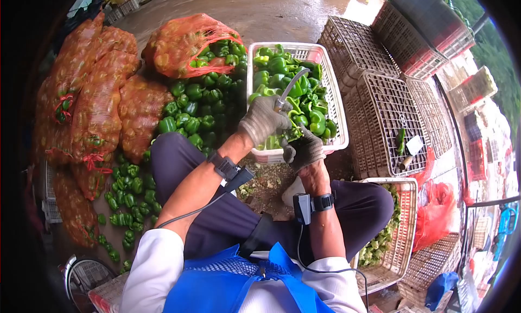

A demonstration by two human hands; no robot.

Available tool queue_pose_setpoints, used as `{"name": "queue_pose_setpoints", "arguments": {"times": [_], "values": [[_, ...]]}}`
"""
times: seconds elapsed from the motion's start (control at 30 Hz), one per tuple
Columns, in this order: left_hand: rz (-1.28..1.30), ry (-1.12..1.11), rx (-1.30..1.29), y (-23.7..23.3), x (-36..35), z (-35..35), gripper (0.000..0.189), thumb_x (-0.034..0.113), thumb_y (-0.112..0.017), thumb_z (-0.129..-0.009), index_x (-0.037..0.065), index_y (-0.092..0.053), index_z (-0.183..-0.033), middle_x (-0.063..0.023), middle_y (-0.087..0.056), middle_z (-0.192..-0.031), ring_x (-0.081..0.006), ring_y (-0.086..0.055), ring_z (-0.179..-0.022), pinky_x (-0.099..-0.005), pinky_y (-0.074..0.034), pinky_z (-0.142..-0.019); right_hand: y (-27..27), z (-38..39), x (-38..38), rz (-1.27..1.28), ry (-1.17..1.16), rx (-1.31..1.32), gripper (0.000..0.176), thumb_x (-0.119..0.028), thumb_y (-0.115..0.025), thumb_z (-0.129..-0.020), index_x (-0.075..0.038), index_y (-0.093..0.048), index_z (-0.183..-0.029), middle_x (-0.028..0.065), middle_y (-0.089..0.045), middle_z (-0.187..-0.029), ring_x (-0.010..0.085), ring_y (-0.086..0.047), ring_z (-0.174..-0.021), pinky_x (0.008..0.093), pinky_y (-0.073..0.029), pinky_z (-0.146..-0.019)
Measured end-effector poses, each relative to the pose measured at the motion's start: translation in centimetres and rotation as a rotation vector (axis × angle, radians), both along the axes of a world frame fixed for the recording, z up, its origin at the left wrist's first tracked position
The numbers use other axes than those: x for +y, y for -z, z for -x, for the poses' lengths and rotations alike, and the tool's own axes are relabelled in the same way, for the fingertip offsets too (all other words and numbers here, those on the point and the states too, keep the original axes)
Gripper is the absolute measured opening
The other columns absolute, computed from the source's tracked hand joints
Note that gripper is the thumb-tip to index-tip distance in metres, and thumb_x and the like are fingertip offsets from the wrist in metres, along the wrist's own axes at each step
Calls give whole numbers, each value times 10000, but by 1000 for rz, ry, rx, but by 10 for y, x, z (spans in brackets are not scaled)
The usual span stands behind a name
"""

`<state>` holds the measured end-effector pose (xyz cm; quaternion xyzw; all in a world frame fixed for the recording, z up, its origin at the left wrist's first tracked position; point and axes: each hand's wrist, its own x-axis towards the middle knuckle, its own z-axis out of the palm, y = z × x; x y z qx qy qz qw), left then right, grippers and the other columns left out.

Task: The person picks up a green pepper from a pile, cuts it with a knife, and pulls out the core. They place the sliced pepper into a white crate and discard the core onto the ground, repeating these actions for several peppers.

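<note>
My left hand [264, 119], in a dirty grey glove, is closed round the handle of a curved knife [293, 86] whose blade points up and right over the white crate [340, 109]. Green peppers [278, 66] fill much of that crate. Beside it, over the crate's near edge, my right hand [304, 150] is also gloved, with bent fingers; what it grips, if anything, is hidden. Some green pieces show between the two hands. More green peppers [195, 109] lie heaped on the floor left of the crate.
An open red mesh sack [179, 44] lies behind the heap, and full sacks [97, 112] stand at the left. Stacked crates [361, 47] rise at the right. By my right knee is a crate of trimmings [404, 220], near a red net [437, 210].
</note>
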<state>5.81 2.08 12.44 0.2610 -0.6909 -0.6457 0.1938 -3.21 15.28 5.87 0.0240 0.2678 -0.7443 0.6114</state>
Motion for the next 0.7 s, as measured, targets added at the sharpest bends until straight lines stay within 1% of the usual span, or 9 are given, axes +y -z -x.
{"name": "queue_pose_setpoints", "arguments": {"times": [0.07, 0.1, 0.13, 0.23, 0.27, 0.37, 0.43, 0.53, 0.7], "values": [[30, -26, -20, -2, 0, -8, 319, 27, -746, -633, -24, -655, -935, -20, -640, -711, -79, -578, -608, -243, -490, -560, -1, -5, 1, 6, 28, 265, 238, -270, -524, -939, -82, -589, -1069, 74, -638, -873, 183, -605, -744, 262, -482, -515], [46, -36, -31, -4, -1, -11, 315, 30, -745, -636, -24, -654, -933, -17, -640, -713, -75, -578, -615, -241, -489, -565, -3, -7, 1, -6, 56, 277, 231, -264, -530, -938, -82, -583, -1069, 74, -636, -865, 182, -601, -748, 264, -477, -525], [389, -71, -82, 6, -7, -12, 287, 99, -737, -654, 12, -658, -916, -29, -650, -700, -106, -606, -627, -263, -498, -596, -7, -8, 0, -19, 83, 289, 223, -258, -535, -937, -82, -576, -1069, 74, -634, -856, 181, -598, -753, 266, -473, -535], [685, -43, -365, 6, 1, -28, 274, 173, -724, -660, 61, -659, -902, -71, -661, -707, -193, -650, -662, -309, -513, -634, -21, -7, 3, -110, 199, -38, 232, -267, -555, -935, -73, -564, -1061, 61, -624, -829, 163, -579, -718, 244, -465, -547], [741, -25, -403, 7, 6, -33, 258, 229, -702, -667, 96, -655, -883, -108, -658, -734, -269, -661, -707, -346, -521, -653, -19, -4, 3, -93, 173, -2, 246, -281, -564, -931, -69, -562, -1056, 62, -620, -819, 157, -570, -692, 241, -460, -543], [923, 43, -442, 24, 9, -33, 184, 176, -634, -717, 84, -629, -876, -153, -650, -746, -337, -649, -731, -412, -517, -650, -15, 3, 2, -70, 137, 64, 282, -311, -588, -921, -58, -556, -1042, 63, -610, -797, 143, -548, -627, 230, -448, -529], [961, 61, -472, 25, 11, -31, 127, 151, -599, -757, 83, -630, -860, -159, -654, -759, -348, -649, -745, -444, -505, -658, -21, 0, 1, -80, 183, 60, 292, -316, -601, -915, -53, -552, -1031, 64, -606, -794, 138, -537, -601, 223, -443, -519], [978, 82, -496, 29, 13, -28, 109, 138, -580, -777, 77, -627, -853, -166, -655, -770, -356, -649, -757, -459, -498, -665, -8, 4, -5, -152, 250, 25, 281, -327, -587, -917, -58, -567, -994, 99, -623, -739, 165, -556, -556, 264, -442, -478], [949, 123, -565, 38, 12, -21, 119, 127, -570, -777, 70, -627, -864, -173, -658, -790, -361, -650, -763, -462, -497, -671, 10, 8, -10, -152, 250, 77, 206, -257, -606, -916, -73, -539, -980, 45, -587, -777, 133, -534, -603, 217, -436, -501]]}}
